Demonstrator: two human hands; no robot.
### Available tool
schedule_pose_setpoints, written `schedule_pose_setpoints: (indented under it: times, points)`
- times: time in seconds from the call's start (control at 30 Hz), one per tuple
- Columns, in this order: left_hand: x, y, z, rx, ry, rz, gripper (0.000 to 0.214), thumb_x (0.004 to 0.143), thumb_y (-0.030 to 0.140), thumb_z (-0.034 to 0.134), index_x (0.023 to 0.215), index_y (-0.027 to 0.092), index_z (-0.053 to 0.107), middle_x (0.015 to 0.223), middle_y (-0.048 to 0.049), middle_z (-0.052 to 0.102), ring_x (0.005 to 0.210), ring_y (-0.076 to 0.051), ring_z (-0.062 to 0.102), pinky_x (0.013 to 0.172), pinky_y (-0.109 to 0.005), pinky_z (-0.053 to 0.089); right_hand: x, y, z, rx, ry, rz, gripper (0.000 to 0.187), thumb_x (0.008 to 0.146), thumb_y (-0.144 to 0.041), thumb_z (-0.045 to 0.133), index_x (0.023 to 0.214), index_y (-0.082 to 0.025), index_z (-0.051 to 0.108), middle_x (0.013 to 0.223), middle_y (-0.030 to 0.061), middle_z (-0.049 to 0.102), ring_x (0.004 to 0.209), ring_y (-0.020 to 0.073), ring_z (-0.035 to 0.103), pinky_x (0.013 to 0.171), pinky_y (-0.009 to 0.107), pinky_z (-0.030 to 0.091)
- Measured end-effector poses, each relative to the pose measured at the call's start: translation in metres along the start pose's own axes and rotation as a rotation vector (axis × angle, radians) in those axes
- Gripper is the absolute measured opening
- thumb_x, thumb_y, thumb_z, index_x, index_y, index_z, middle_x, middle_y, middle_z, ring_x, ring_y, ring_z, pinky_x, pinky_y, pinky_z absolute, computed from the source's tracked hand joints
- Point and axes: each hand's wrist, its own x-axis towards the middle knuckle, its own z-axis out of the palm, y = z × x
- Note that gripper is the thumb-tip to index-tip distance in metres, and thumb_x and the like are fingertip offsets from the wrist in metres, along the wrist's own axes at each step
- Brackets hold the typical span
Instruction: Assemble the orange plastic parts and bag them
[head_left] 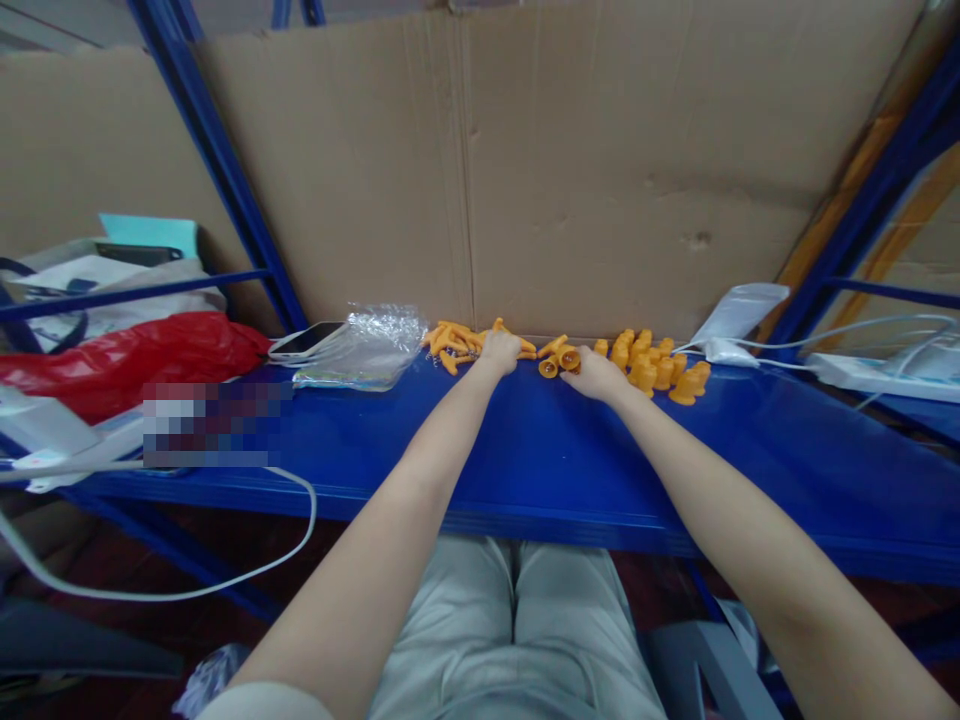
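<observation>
My left hand is closed at the back of the blue shelf, among a heap of orange, branched plastic pieces. What its fingers hold is hidden, though an orange tip shows just above them. To the right, my right hand has its fingers curled against an orange cup-shaped piece, its hollow end facing me. A second orange cup lies beside that one. Right of this hand stand several orange bell-shaped pieces in a close group.
Clear plastic bags and a phone lie left of the heap. A red bag is farther left. A white cable loops over the front edge. Cardboard closes off the back; a white power strip lies right.
</observation>
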Motion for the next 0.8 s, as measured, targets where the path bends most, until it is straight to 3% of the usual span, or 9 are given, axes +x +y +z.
schedule_pose_setpoints:
  times: [0.1,0.23,0.33,0.47,0.7,0.8]
  points:
    - [-0.001,-0.001,-0.001,-0.049,0.018,-0.017,0.033,0.09,0.013,0.052,0.112,0.012,0.076,0.119,-0.0194,0.072,0.118,-0.03,0.063,0.1,-0.038,0.043,-0.001,0.0,-0.001,0.003,-0.014,0.004,0.047,0.091,-0.034,0.056,0.132,-0.01,0.052,0.135,0.021,0.063,0.124,0.0323,0.061,0.097,0.038,0.049]
    - [0.0,-0.003,0.002,-0.099,0.058,-0.035,0.033,0.091,0.014,0.051,0.113,0.017,0.076,0.124,-0.015,0.071,0.118,-0.028,0.064,0.097,-0.034,0.047,-0.001,0.0,-0.002,0.011,-0.004,-0.024,0.044,0.091,-0.032,0.057,0.13,-0.011,0.053,0.136,0.019,0.062,0.124,0.0304,0.061,0.098,0.036,0.048]
    - [0.0,-0.007,0.005,-0.152,0.092,-0.04,0.031,0.092,0.019,0.053,0.113,0.021,0.076,0.12,-0.0107,0.073,0.114,-0.025,0.066,0.096,-0.032,0.05,-0.002,-0.001,-0.002,0.003,0.004,-0.008,0.045,0.091,-0.033,0.058,0.13,-0.012,0.054,0.133,0.0195,0.064,0.122,0.0314,0.062,0.096,0.038,0.049]
    - [-0.002,-0.014,0.0,-0.265,0.163,-0.065,0.031,0.091,0.019,0.054,0.112,0.019,0.077,0.113,-0.0112,0.076,0.109,-0.024,0.069,0.094,-0.031,0.051,-0.004,-0.003,-0.003,-0.027,0.021,-0.006,0.046,0.092,-0.032,0.054,0.132,-0.01,0.053,0.132,0.022,0.063,0.121,0.0335,0.062,0.095,0.041,0.05]
    - [-0.012,-0.025,-0.021,-0.597,0.194,-0.105,0.014,0.082,0.018,0.068,0.086,0.015,0.081,0.087,-0.0071,0.078,0.085,-0.02,0.071,0.083,-0.029,0.052,-0.003,-0.002,0.001,-0.104,0.259,-0.15,0.044,0.09,-0.024,0.05,0.131,-0.008,0.056,0.134,0.0241,0.06,0.126,0.0368,0.054,0.099,0.05,0.044]
    - [-0.024,-0.022,-0.024,-0.846,0.157,-0.179,0.008,0.08,0.015,0.071,0.081,0.014,0.079,0.072,-0.0033,0.073,0.065,-0.013,0.065,0.074,-0.028,0.053,-0.003,-0.005,0.005,-0.064,0.342,-0.336,0.041,0.092,-0.025,0.05,0.13,-0.012,0.058,0.134,0.0218,0.061,0.124,0.0351,0.054,0.098,0.05,0.043]
